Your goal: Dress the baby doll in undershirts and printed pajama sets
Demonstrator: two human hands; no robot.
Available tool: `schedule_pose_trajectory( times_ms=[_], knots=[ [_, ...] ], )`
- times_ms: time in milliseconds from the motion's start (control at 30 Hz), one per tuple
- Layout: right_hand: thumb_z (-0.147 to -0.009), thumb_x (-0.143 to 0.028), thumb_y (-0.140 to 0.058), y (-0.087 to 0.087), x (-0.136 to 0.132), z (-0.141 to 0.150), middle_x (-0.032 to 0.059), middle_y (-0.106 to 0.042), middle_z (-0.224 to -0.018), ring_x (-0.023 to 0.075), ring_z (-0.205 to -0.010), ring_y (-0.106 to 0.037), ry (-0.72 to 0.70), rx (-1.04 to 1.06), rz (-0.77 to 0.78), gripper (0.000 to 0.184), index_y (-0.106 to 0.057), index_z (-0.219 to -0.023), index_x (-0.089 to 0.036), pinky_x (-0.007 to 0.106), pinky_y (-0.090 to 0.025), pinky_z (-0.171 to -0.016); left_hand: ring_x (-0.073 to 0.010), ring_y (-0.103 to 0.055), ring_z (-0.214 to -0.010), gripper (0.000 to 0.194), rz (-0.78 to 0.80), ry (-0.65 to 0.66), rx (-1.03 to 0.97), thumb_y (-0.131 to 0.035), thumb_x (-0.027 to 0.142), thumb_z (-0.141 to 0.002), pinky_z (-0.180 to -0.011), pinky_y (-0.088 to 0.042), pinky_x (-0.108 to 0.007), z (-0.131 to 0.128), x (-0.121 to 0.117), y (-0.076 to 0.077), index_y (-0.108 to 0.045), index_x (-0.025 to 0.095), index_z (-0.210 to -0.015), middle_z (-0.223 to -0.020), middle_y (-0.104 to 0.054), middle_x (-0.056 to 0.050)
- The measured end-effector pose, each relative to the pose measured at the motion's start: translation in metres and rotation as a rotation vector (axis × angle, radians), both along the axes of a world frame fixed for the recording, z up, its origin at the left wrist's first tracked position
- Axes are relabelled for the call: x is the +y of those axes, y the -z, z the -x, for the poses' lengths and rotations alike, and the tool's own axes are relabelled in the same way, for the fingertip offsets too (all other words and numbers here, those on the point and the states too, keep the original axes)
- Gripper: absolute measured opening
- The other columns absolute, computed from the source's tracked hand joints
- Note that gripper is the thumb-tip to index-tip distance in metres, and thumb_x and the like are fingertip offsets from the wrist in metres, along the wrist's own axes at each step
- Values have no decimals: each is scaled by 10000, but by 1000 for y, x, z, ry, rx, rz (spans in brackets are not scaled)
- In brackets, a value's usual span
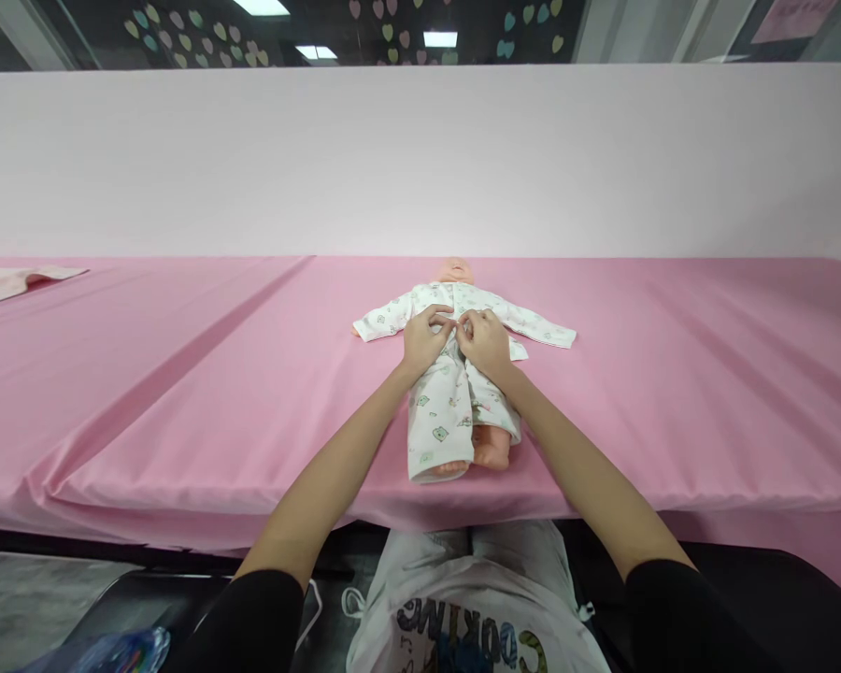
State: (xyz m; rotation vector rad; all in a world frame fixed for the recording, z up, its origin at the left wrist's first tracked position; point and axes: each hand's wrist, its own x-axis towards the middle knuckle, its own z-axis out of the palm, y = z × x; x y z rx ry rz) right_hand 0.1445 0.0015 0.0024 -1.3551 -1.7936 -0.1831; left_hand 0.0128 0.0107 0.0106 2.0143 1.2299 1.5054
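Observation:
A baby doll [457, 271] lies on its back, its head toward the wall and its feet toward me. It wears a white printed long-sleeved top [536, 325] and matching trousers [440, 425]. My left hand [426, 338] pinches at the front of the top, over the doll's belly. Right beside it, my right hand [483, 341] is closed in a similar pinch, the fingertips of both hands nearly meeting. Whatever small part of the cloth sits between the fingers is too small to make out. One bare foot [491, 447] shows below a trouser leg.
A pink cloth [217, 402] with folds covers the table. At the far left lies a pale pink folded cloth [14, 282]. A white partition [420, 159] rises behind the table. Black chairs [757, 598] stand along the near edge.

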Motion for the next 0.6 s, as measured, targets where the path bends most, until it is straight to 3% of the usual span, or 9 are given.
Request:
schedule_pose_trajectory(
  times_ms=[133, 300, 600],
  knots=[
    [-791, -214, -496, -2, 5, -4, -6, -471, -553, 204, -697, -500, -107, 167, 52, 103, -585, -748, -190, 304, -379, -695, -144, -659, -715, 191, 2, 6, 9, -597, 175, -765, -750, -466, -263, 0, 0, -1, -640, 209, -948, -754, -729, 19],
    [-769, -263, -495, -2, 10, -9, -63, -416, -465, 135, -485, -403, -273, 438, 225, 124, -586, -734, -186, 265, -361, -586, -146, -664, -783, 210, 4, 46, 3, -597, 160, -758, -819, -474, -276, 1, 2, -1, -635, 207, -960, -790, -722, 11],
    [-770, -241, -496, 2, 11, -7, -31, -490, -510, 168, -587, -487, -126, 282, 29, 145, -623, -724, -188, 296, -400, -684, -162, -634, -901, 295, -7, 89, 65, -585, 114, -714, -904, -464, -315, 1, 4, 0, -645, 197, -992, -957, -700, -22]
  ],
)
